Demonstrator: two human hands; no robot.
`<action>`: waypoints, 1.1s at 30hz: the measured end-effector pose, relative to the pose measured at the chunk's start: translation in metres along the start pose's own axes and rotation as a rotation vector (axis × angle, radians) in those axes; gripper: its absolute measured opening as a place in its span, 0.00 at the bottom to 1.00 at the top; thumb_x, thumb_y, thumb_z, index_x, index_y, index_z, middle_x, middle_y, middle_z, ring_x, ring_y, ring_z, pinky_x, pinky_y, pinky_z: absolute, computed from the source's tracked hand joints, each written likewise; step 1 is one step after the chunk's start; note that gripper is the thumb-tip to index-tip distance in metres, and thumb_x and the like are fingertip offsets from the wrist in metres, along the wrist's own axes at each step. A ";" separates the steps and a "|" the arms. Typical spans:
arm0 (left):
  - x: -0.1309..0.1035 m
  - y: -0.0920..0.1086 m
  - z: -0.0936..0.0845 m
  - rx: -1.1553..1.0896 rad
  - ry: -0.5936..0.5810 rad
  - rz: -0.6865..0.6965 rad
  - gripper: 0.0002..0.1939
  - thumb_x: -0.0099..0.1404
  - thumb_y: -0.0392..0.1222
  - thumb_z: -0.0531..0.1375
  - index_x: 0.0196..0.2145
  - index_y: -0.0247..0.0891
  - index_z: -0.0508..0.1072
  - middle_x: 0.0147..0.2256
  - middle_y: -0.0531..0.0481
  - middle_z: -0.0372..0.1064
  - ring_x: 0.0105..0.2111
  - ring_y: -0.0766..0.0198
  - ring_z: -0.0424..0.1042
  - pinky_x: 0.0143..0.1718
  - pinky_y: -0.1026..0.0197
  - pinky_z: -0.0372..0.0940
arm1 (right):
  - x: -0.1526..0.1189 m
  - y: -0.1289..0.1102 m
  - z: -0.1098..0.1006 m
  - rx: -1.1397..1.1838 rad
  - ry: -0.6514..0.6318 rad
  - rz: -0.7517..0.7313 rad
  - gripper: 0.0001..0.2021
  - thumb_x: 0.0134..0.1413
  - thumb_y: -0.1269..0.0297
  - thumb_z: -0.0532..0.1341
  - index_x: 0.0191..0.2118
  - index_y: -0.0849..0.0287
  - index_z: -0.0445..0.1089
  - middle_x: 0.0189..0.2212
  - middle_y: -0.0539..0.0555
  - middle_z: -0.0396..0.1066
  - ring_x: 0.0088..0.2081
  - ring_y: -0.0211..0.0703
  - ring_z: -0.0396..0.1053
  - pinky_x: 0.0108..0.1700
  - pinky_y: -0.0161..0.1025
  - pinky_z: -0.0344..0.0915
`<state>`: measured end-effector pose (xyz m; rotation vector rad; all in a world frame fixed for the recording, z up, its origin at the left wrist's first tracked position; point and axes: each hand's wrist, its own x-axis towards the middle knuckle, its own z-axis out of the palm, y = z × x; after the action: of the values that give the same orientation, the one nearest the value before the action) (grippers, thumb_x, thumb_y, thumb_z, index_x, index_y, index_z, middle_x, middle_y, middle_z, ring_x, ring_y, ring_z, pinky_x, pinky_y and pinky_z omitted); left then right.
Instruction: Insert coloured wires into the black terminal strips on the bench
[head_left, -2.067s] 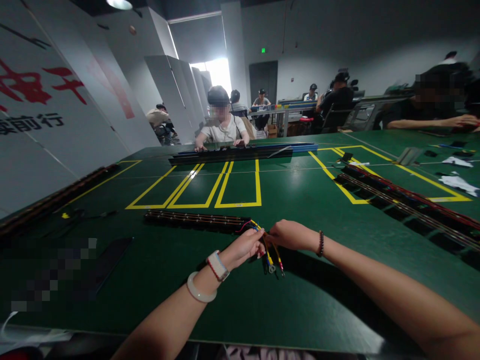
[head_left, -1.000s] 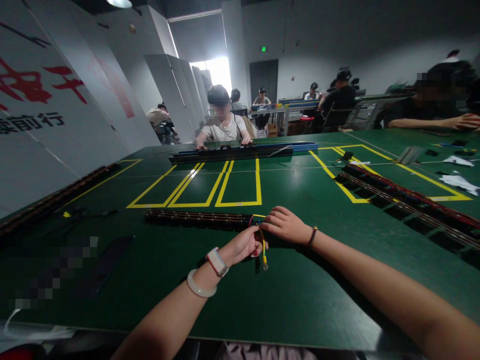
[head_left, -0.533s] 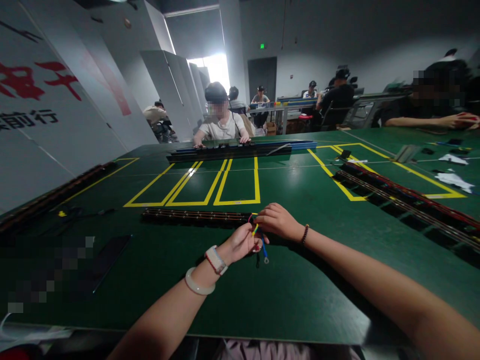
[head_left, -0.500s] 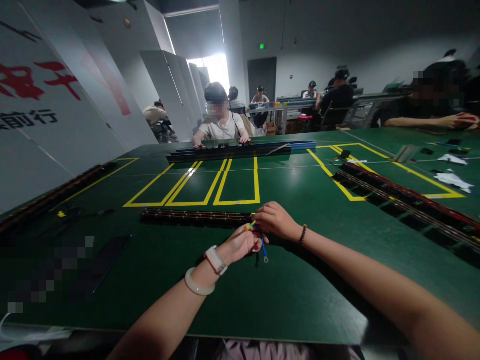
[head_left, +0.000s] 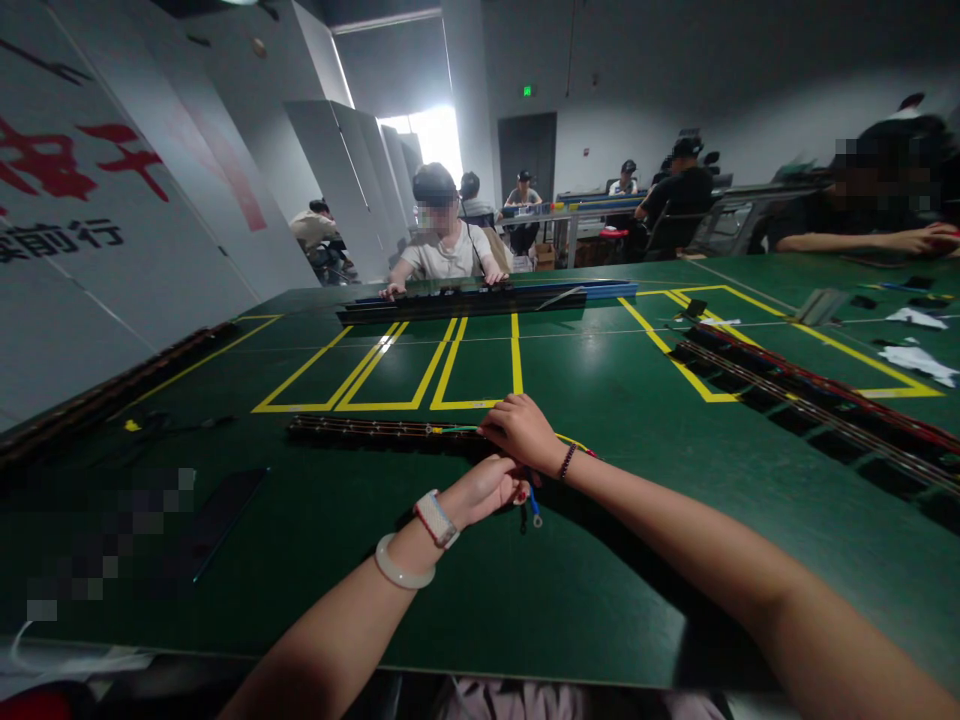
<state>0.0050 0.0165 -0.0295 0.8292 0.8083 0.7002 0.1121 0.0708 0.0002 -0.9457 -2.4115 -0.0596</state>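
My right hand (head_left: 517, 432) is closed on a yellow-green wire (head_left: 459, 429), whose ring terminal lies over a long dark rail (head_left: 360, 428) with metal conductors. A yellow and red length of wire (head_left: 581, 447) shows past my right wrist. Just below, my left hand (head_left: 491, 490) is closed around several wires. From it hang a blue wire (head_left: 535, 505) with a ring terminal and a black wire end (head_left: 523, 518). The rail's right end is hidden behind my hands.
More wired rails (head_left: 810, 400) lie at right, and another long rail (head_left: 112, 390) runs along the left edge. A dark flat panel (head_left: 232, 520) rests at left. Across the table (head_left: 600, 580), a person (head_left: 442, 240) handles dark and blue rails (head_left: 480, 300).
My right hand has moved left and the yellow-green wire now stretches left over the rail. It was earlier bunched at my left fingers, which now close lower on the other wires.
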 end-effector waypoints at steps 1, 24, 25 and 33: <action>0.001 -0.001 -0.001 0.004 0.001 0.002 0.07 0.59 0.30 0.49 0.28 0.30 0.66 0.22 0.47 0.66 0.18 0.72 0.62 0.20 0.67 0.54 | 0.000 0.000 0.001 -0.001 0.000 0.002 0.09 0.57 0.60 0.59 0.31 0.59 0.71 0.28 0.52 0.69 0.34 0.41 0.59 0.37 0.38 0.50; -0.015 0.016 0.004 1.093 0.293 0.309 0.13 0.62 0.47 0.53 0.24 0.37 0.65 0.17 0.55 0.58 0.18 0.68 0.58 0.23 0.66 0.48 | -0.061 0.067 -0.017 0.424 -0.210 0.270 0.14 0.57 0.56 0.56 0.36 0.59 0.74 0.32 0.52 0.73 0.33 0.40 0.67 0.34 0.33 0.59; -0.016 0.016 0.003 1.158 0.316 0.334 0.13 0.62 0.47 0.53 0.23 0.38 0.64 0.18 0.55 0.57 0.19 0.67 0.58 0.25 0.66 0.47 | -0.061 0.067 -0.016 0.448 -0.211 0.288 0.15 0.56 0.55 0.56 0.36 0.59 0.74 0.32 0.52 0.73 0.33 0.40 0.68 0.33 0.32 0.60; -0.020 0.017 0.000 1.278 0.297 0.415 0.11 0.60 0.46 0.56 0.22 0.40 0.62 0.18 0.53 0.52 0.24 0.60 0.61 0.31 0.63 0.49 | -0.060 0.066 -0.015 0.485 -0.193 0.301 0.15 0.55 0.54 0.57 0.36 0.61 0.75 0.30 0.52 0.73 0.32 0.39 0.67 0.32 0.32 0.59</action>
<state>-0.0088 0.0091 -0.0087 2.1192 1.3883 0.6268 0.1977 0.0804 -0.0272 -1.0974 -2.2587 0.7211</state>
